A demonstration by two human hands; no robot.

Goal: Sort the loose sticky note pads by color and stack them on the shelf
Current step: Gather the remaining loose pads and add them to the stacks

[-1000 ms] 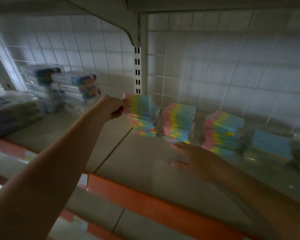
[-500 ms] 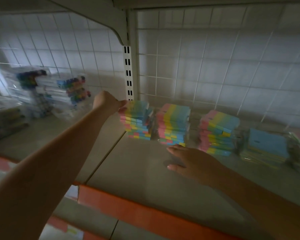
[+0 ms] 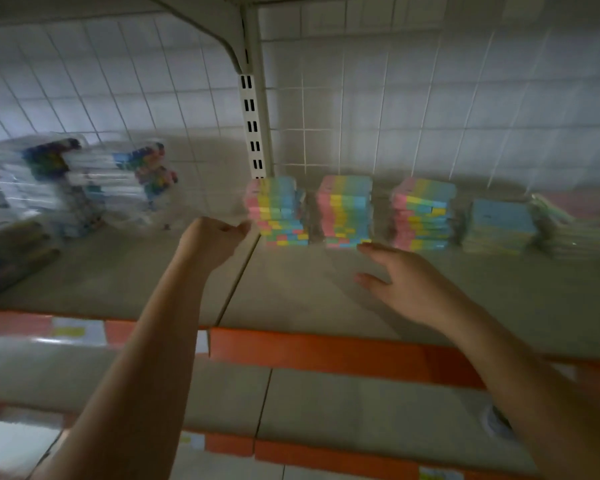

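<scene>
Left hand (image 3: 211,237): fingers curled, empty, beside leftmost rainbow pad stack (image 3: 278,211). Right hand (image 3: 400,277): fingers spread, empty, over shelf (image 3: 291,292).

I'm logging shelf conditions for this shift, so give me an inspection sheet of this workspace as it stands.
Surface: grey shelf with an orange front edge; picture dim and blurred.
Job's things: three rainbow stacks in a row, left stack, middle stack, right stack; blue pad stack and a pale stack further right.
Clutter: clear packs of coloured pens at the left.
Hands: left hand curled beside the left stack, apparently holding nothing; right hand open, fingertips near the middle stack's base.
Cables: nothing seen.
Surroundings: white wire grid back panel, slotted upright, a lower shelf below.
</scene>
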